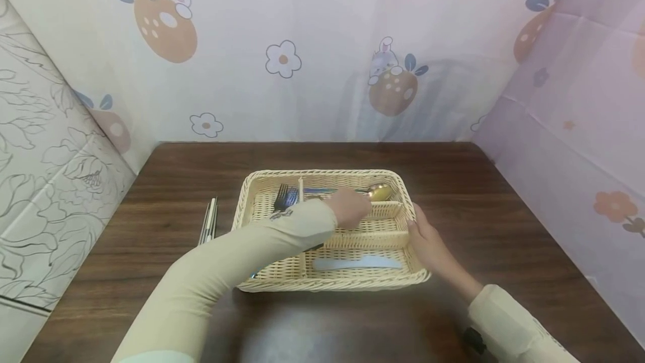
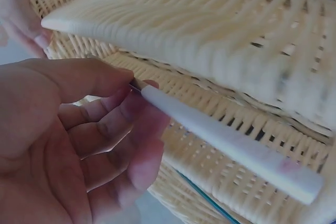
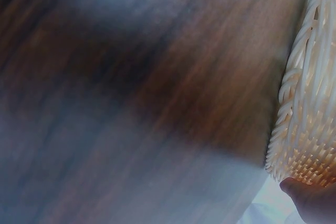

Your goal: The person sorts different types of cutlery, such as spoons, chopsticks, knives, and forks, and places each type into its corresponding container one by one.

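Note:
A cream woven cutlery basket (image 1: 332, 284) with several compartments stands on the table. My left hand (image 1: 351, 208) is over its middle dividers. In the left wrist view, its thumb and fingertips pinch the metal part of a white-handled utensil (image 2: 236, 145); the fingers hide its far end, so I cannot tell what kind it is. On the basket's right end, my right hand (image 1: 432, 244) grips the rim, and its thumb (image 3: 310, 195) shows at the edge in the right wrist view. A gold spoon (image 1: 380, 191) occupies the back compartment. Dark forks (image 1: 285, 197) lie at the left.
A pale plastic knife (image 1: 358, 263) lies in the front compartment. Left of the basket, metal chopsticks (image 1: 209, 223) rest on the dark wooden table (image 1: 166, 184). Patterned curtains (image 1: 327, 99) hang behind the table and along both sides.

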Action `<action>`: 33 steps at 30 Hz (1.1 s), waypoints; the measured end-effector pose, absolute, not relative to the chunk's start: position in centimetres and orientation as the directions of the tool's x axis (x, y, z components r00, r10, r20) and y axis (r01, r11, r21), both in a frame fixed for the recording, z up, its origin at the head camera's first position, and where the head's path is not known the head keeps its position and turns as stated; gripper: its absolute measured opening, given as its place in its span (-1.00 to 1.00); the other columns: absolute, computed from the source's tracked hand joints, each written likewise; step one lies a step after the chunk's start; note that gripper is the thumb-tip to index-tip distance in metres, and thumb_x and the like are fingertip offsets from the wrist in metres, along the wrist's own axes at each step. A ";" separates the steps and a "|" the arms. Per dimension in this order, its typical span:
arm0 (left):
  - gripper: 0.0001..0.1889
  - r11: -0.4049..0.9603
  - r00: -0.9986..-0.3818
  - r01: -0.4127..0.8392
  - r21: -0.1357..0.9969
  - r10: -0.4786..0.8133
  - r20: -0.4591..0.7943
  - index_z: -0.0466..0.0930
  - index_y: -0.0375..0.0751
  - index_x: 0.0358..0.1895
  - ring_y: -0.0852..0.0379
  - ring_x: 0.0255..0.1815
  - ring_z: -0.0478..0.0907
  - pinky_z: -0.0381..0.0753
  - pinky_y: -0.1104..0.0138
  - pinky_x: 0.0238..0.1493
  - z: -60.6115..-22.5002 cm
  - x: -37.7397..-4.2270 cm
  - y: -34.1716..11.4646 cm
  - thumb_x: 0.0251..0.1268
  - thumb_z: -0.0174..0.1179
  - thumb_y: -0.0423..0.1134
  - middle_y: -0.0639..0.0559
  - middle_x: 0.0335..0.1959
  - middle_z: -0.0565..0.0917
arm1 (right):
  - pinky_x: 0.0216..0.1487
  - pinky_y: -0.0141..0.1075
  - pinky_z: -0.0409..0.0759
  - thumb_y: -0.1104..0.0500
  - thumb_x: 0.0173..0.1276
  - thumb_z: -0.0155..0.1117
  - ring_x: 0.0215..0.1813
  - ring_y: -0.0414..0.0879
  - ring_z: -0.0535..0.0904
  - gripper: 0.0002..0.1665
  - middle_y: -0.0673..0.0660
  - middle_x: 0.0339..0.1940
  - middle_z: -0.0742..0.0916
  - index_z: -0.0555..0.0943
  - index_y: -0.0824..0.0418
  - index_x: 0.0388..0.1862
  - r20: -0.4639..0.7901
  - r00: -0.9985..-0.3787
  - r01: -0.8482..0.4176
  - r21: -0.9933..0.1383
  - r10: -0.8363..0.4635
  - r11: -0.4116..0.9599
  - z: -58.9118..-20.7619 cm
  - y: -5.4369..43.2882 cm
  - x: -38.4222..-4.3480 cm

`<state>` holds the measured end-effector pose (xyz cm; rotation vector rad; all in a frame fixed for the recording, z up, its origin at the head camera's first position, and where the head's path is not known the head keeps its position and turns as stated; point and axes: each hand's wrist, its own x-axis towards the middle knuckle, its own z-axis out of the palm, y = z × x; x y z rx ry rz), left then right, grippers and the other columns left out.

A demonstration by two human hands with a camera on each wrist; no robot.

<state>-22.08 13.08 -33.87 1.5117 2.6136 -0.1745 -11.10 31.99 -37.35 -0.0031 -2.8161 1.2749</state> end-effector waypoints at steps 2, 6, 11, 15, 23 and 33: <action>-0.87 0.498 -0.501 0.865 -0.064 0.847 -0.179 0.55 -0.04 -0.38 0.27 -0.59 0.32 0.42 0.45 -0.55 -33.9 -21.9 13.5 0.27 0.11 -0.37 0.19 -0.54 0.48 | 0.28 0.26 0.10 0.19 0.58 -0.36 0.32 0.42 0.23 -0.42 0.53 0.33 0.31 -0.07 0.21 0.52 0.045 -0.999 -0.018 -0.753 0.024 0.657 -37.3 32.0 -11.1; -0.87 0.490 -0.512 0.859 -0.151 0.831 -0.216 0.57 -0.01 -0.31 0.26 -0.53 0.35 0.48 0.45 -0.50 -34.0 -21.4 14.1 0.33 0.07 -0.33 0.20 -0.43 0.57 | 0.27 0.26 0.12 0.20 0.58 -0.35 0.31 0.43 0.23 -0.41 0.54 0.33 0.30 -0.08 0.22 0.52 0.043 -0.999 -0.020 -0.761 0.020 0.649 -37.3 31.9 -11.1; -0.85 0.504 -0.538 0.843 -0.191 0.808 -0.242 0.60 0.00 -0.18 0.25 -0.46 0.45 0.54 0.41 -0.46 -34.2 -20.9 14.6 0.37 0.03 -0.28 0.18 -0.28 0.66 | 0.26 0.26 0.13 0.20 0.58 -0.35 0.30 0.43 0.25 -0.41 0.54 0.33 0.30 -0.09 0.23 0.52 0.035 -0.999 -0.017 -0.769 0.015 0.639 -37.2 31.9 -11.0; -0.85 0.502 -0.541 0.840 -0.204 0.798 -0.264 0.62 0.01 -0.16 0.24 -0.38 0.51 0.55 0.42 -0.42 -34.4 -21.0 15.2 0.36 0.06 -0.26 0.18 -0.26 0.67 | 0.28 0.25 0.11 0.19 0.58 -0.36 0.31 0.42 0.23 -0.41 0.54 0.34 0.29 -0.09 0.22 0.52 0.031 -0.999 -0.014 -0.774 0.017 0.633 -37.1 31.9 -11.0; -0.85 0.492 -0.531 0.848 -0.199 0.777 -0.338 0.62 -0.02 -0.12 0.23 -0.36 0.52 0.53 0.44 -0.42 -34.9 -21.5 15.9 0.35 0.09 -0.25 0.13 -0.23 0.67 | 0.26 0.25 0.14 0.20 0.58 -0.36 0.30 0.41 0.27 -0.41 0.53 0.34 0.30 -0.09 0.19 0.53 0.014 -1.000 -0.001 -0.790 0.017 0.613 -37.1 31.7 -11.1; -0.85 0.504 -0.526 0.850 -0.157 0.786 -0.325 0.63 -0.02 -0.12 0.24 -0.39 0.51 0.54 0.44 -0.43 -35.5 -22.0 16.2 0.37 0.08 -0.23 0.13 -0.26 0.66 | 0.23 0.23 0.21 0.21 0.58 -0.36 0.26 0.41 0.32 -0.41 0.54 0.33 0.31 -0.09 0.19 0.53 0.021 -0.999 0.003 -0.778 0.031 0.628 -37.3 31.8 -11.1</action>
